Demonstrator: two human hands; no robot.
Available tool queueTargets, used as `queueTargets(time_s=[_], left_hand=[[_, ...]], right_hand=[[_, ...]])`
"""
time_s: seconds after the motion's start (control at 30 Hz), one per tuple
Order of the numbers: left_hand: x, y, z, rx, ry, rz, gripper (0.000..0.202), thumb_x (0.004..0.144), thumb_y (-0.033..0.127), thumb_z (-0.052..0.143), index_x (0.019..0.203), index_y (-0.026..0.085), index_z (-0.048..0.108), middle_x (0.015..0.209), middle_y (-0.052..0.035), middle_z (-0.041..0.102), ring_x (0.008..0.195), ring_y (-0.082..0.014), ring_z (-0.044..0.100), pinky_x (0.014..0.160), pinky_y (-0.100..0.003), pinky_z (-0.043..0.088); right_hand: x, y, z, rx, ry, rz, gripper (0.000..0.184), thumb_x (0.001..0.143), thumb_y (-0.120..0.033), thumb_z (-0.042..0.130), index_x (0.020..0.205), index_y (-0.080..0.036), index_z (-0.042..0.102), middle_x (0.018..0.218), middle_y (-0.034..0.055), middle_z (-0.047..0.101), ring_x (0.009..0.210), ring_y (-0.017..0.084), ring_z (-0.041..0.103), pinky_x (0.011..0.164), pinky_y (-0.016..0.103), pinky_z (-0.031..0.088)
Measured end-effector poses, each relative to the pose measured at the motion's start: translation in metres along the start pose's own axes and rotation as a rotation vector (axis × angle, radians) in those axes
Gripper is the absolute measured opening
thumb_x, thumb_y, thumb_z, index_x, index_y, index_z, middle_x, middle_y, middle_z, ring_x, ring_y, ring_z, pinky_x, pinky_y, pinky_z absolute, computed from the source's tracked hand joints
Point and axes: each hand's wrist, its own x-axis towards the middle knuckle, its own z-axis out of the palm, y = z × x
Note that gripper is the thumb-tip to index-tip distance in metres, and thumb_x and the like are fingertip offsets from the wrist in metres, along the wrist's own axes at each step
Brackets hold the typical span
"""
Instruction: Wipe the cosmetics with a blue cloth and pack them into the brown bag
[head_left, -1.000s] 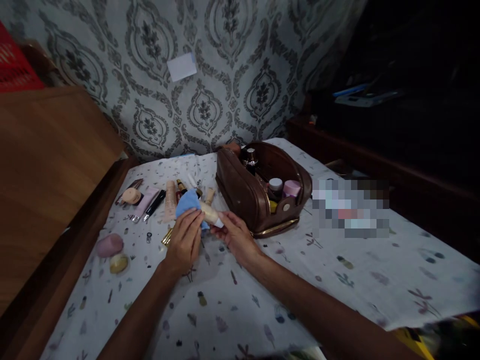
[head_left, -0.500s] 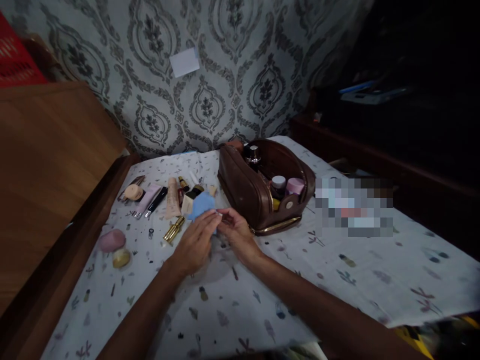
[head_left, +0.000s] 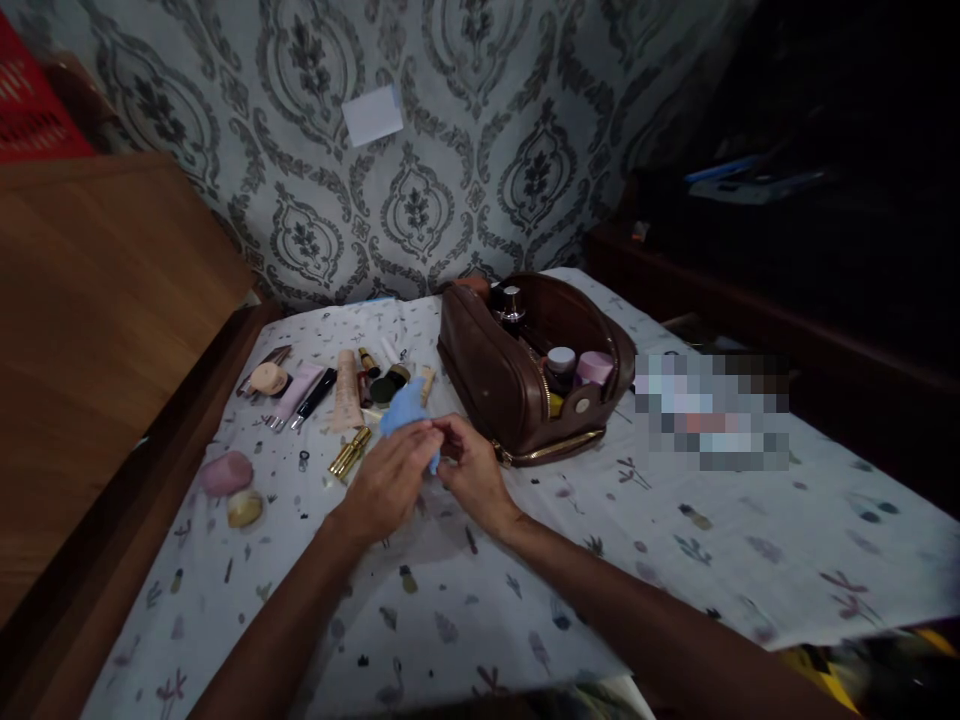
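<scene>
I hold a blue soft cloth [head_left: 405, 408] between both hands, just to the left of the brown leather toiletry bag [head_left: 502, 385] and a little nearer to me. My left hand [head_left: 386, 480] lies palm down with the fingers curled over the near part of the cloth. My right hand [head_left: 469, 470] comes from the bag's side, and its thumb and fingertips are pinched on the cloth's lower edge, touching the left fingertips. Whether something small is wrapped inside the cloth, I cannot tell. The far part of the cloth stands up free above my fingers.

Further left of the bag lie two gold tubes [head_left: 349, 452], a beige tube [head_left: 346, 390] and a black pen-shaped stick [head_left: 313, 397], close to each other. The pink round puff [head_left: 225, 472] is well apart, near the wooden board [head_left: 97, 330] that borders the table. In front of the bag, toward me, the white printed tablecloth [head_left: 600, 540] is open under my forearms.
</scene>
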Motion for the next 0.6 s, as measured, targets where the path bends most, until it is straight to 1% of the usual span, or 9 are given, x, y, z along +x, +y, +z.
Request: queueTargets(time_s=[0.03, 0.1, 0.23, 0.33, 0.4, 0.47, 0.5, 0.53, 0.6], left_hand=[[0.0, 0.002, 0.002, 0.0, -0.041, 0.011, 0.049, 0.096, 0.008, 0.039, 0.145, 0.018, 0.043, 0.125, -0.0152, 0.067, 0.128, -0.024, 0.059, 0.103, -0.042, 0.052], [-0.002, -0.002, 0.004, 0.022, -0.066, -0.04, 0.048, 0.096, 0.007, 0.037, 0.142, 0.017, 0.045, 0.125, -0.015, 0.068, 0.124, -0.0242, 0.061, 0.102, -0.043, 0.053], [-0.01, -0.031, -0.005, 0.067, -0.031, -0.245, 0.043, 0.095, 0.008, 0.037, 0.135, 0.016, 0.049, 0.122, -0.0143, 0.067, 0.119, -0.0246, 0.062, 0.102, -0.044, 0.052], [-0.013, -0.047, -0.016, 0.095, 0.058, -0.406, 0.037, 0.098, 0.013, 0.036, 0.13, 0.016, 0.052, 0.121, -0.0135, 0.066, 0.116, -0.0237, 0.062, 0.101, -0.043, 0.052], [-0.011, -0.046, -0.019, 0.11, 0.173, -0.469, 0.032, 0.1, 0.018, 0.039, 0.13, 0.017, 0.052, 0.12, -0.0126, 0.065, 0.115, -0.0228, 0.062, 0.101, -0.041, 0.052], [-0.008, -0.036, -0.017, 0.1, 0.266, -0.451, 0.031, 0.101, 0.021, 0.044, 0.13, 0.018, 0.051, 0.12, -0.0122, 0.065, 0.115, -0.0223, 0.062, 0.101, -0.04, 0.051], [-0.006, -0.03, -0.015, 0.08, 0.278, -0.404, 0.031, 0.1, 0.022, 0.047, 0.13, 0.018, 0.051, 0.12, -0.012, 0.065, 0.115, -0.0219, 0.062, 0.101, -0.04, 0.051], [-0.005, -0.023, -0.011, 0.056, 0.255, -0.338, 0.03, 0.1, 0.021, 0.049, 0.13, 0.018, 0.052, 0.119, -0.0116, 0.065, 0.114, -0.0214, 0.063, 0.1, -0.039, 0.052], [-0.003, -0.013, -0.002, 0.016, 0.154, -0.202, 0.027, 0.1, 0.019, 0.049, 0.125, 0.021, 0.057, 0.118, -0.0094, 0.066, 0.112, -0.02, 0.064, 0.098, -0.037, 0.054]], right_hand=[[-0.001, 0.0, 0.0, -0.016, -0.003, -0.012, 0.021, 0.066, -0.022, 0.07, 0.086, -0.023, 0.065, 0.084, 0.0002, 0.064, 0.078, 0.019, 0.06, 0.077, 0.032, 0.05], [-0.002, 0.0, 0.0, -0.028, -0.008, -0.017, 0.019, 0.068, -0.022, 0.07, 0.086, -0.022, 0.065, 0.084, 0.0001, 0.064, 0.076, 0.018, 0.06, 0.076, 0.032, 0.051], [-0.003, -0.001, 0.004, -0.007, -0.001, -0.007, 0.022, 0.069, -0.027, 0.076, 0.088, -0.021, 0.067, 0.087, 0.001, 0.065, 0.079, 0.018, 0.062, 0.076, 0.031, 0.052], [-0.001, 0.001, 0.005, 0.162, 0.028, 0.138, 0.029, 0.063, -0.029, 0.084, 0.083, -0.021, 0.064, 0.081, -0.0003, 0.065, 0.076, 0.017, 0.062, 0.072, 0.03, 0.052], [0.0, 0.003, 0.005, 0.271, 0.052, 0.241, 0.036, 0.06, -0.034, 0.087, 0.084, -0.021, 0.062, 0.08, -0.0017, 0.063, 0.072, 0.015, 0.063, 0.071, 0.03, 0.054], [0.001, 0.005, 0.004, 0.337, 0.069, 0.29, 0.041, 0.062, -0.041, 0.087, 0.086, -0.022, 0.06, 0.082, -0.0029, 0.062, 0.071, 0.014, 0.064, 0.072, 0.031, 0.056], [0.001, 0.005, 0.004, 0.357, 0.07, 0.299, 0.042, 0.063, -0.045, 0.086, 0.087, -0.023, 0.059, 0.082, -0.0032, 0.062, 0.071, 0.014, 0.065, 0.073, 0.031, 0.057], [0.001, 0.004, 0.004, 0.377, 0.066, 0.312, 0.043, 0.063, -0.047, 0.086, 0.087, -0.023, 0.059, 0.082, -0.0033, 0.062, 0.071, 0.014, 0.065, 0.073, 0.031, 0.057], [0.0, 0.002, 0.003, 0.408, 0.046, 0.337, 0.047, 0.06, -0.049, 0.088, 0.084, -0.022, 0.058, 0.078, -0.0033, 0.063, 0.067, 0.014, 0.065, 0.068, 0.031, 0.057]])
